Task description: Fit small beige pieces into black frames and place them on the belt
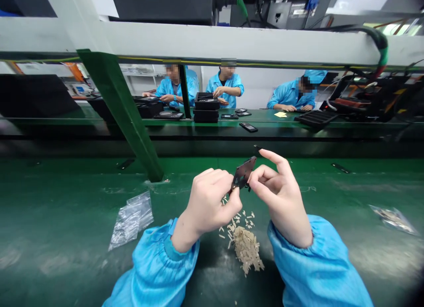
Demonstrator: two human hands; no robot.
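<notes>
Above the green bench top (66, 196), both my hands hold up a small flat dark part (244, 172). My left hand (210, 201) is closed in a pinch on the part's lower left edge. My right hand (281, 192) grips its right side with thumb and bent fingers, the index finger stretched out above. Directly beneath my hands lies a heap of small beige pieces (247, 247), some scattered loose toward the hands. Both forearms wear blue sleeves.
A clear plastic bag (132, 218) lies at the left, another bag (394, 218) at the right. A green slanted post (122, 117) rises from the bench. Beyond a conveyor, three people in blue work among black trays (206, 107) and dark devices (248, 127).
</notes>
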